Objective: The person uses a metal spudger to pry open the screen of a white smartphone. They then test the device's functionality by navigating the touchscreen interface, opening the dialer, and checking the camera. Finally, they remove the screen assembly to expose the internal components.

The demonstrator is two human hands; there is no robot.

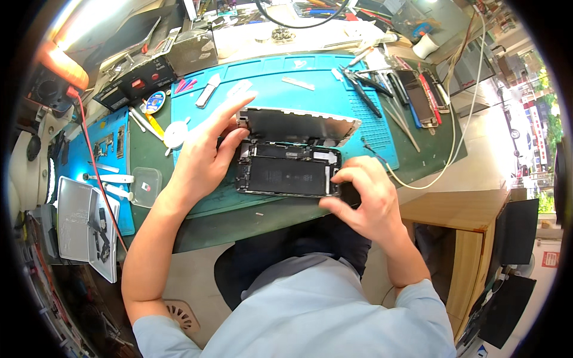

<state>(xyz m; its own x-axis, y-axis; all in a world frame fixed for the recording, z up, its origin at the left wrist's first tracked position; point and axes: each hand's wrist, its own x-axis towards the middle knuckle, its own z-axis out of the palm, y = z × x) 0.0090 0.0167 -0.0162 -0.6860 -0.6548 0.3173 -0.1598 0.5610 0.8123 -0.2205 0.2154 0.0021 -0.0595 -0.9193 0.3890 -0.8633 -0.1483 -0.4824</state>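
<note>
An opened smartphone (283,174) lies near the front edge of the blue repair mat, its black battery and inner parts facing up. Its screen panel (298,126) is tilted up along the far side, with the metal back toward me. My left hand (212,140) pinches the panel's left end between thumb and fingers. At the phone's right end, my right hand (367,194) has thumb and index finger closed on the edge of the phone's body. The fingertips behind the panel are partly hidden.
Pliers and tweezers (361,89) lie at the mat's far right, beside another phone part (419,101). To the left are a small clear box (146,186), an open parts case (77,218) and a solder spool (155,102). A pale cable (444,170) loops on the right.
</note>
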